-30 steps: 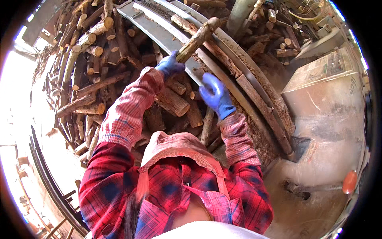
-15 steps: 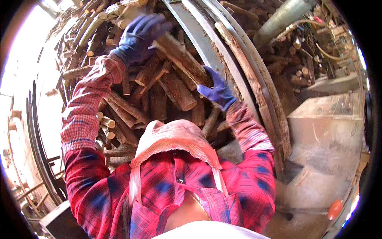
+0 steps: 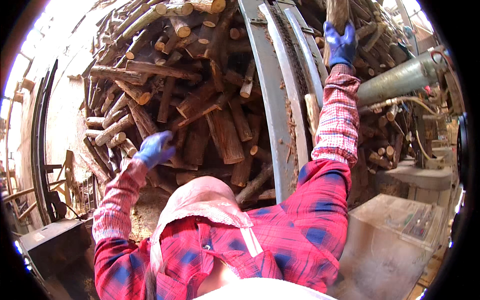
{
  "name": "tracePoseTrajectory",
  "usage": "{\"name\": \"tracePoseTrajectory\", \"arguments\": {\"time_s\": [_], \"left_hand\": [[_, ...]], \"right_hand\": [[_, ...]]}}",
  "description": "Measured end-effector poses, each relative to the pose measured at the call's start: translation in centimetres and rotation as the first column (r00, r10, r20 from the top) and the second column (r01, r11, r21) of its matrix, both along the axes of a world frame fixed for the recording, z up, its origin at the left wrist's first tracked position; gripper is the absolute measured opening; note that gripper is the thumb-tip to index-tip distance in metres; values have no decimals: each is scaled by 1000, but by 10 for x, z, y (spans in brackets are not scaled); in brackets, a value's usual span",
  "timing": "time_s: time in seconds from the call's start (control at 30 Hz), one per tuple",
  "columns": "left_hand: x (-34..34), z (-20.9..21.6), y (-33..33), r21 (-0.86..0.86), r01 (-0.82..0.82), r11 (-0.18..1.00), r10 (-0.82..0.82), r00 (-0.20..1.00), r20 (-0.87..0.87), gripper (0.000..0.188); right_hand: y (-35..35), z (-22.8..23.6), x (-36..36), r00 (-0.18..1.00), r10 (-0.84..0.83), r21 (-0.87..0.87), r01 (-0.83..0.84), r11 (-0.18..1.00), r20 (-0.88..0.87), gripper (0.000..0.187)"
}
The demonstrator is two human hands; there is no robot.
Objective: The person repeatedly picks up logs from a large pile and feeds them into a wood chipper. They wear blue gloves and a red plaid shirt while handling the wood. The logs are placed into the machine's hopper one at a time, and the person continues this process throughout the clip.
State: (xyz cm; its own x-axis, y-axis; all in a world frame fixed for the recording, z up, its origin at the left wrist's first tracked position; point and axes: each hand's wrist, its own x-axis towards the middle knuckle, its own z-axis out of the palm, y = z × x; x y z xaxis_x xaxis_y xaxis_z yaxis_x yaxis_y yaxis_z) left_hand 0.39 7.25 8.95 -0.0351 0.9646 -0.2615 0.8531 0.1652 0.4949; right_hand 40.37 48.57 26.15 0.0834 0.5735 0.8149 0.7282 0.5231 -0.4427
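My right hand (image 3: pixel 341 44), in a blue glove, is stretched out to the far side of the grey metal conveyor trough (image 3: pixel 267 95). It grips the near end of a thick log (image 3: pixel 337 14), with thumb and fingers on either side; the log's far end is cut off by the upper edge of the view. My left hand (image 3: pixel 156 149), also blue-gloved, hangs over the near left of a heap of cut logs (image 3: pixel 225 135). Its fingers are apart, slightly blurred, and nothing is in them.
A narrow piece of wood (image 3: pixel 312 112) lies along the trough beside my right forearm. Beyond that arm, a thick metal pipe (image 3: pixel 400 77) slopes across more logs. A large box-like block (image 3: pixel 395 235) stands at the near right, and a dark metal box (image 3: pixel 55 245) at the near left.
My right hand has swung far to the right, across the trough, with a log. My left hand has let go of the log and drawn back nearer to my body.
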Motion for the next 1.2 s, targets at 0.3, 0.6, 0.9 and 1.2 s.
{"name": "tracePoseTrajectory", "arguments": {"time_s": [0.3, 0.6, 0.9, 1.2], "left_hand": [[-33, -86, -140, -515, -340, 787, 448, 888, 99, 60], [-41, -148, -153, -435, -370, 821, 509, 818, 266, 58], [-53, -361, -207, -782, -15, 623, 538, 734, 414, 51], [-105, -655, -225, -827, 18, 562, 158, 979, 129, 43]], "right_hand": [[-8, -192, 18, 873, 82, -544, 223, 809, 481, 61], [-78, -177, -16, 708, -9, -191, 203, 960, 706, 70], [-485, -494, -185, 850, -115, -844, -477, 247, -514, 46], [-663, -658, -238, 886, -365, -841, -415, -347, -287, 59]]}}
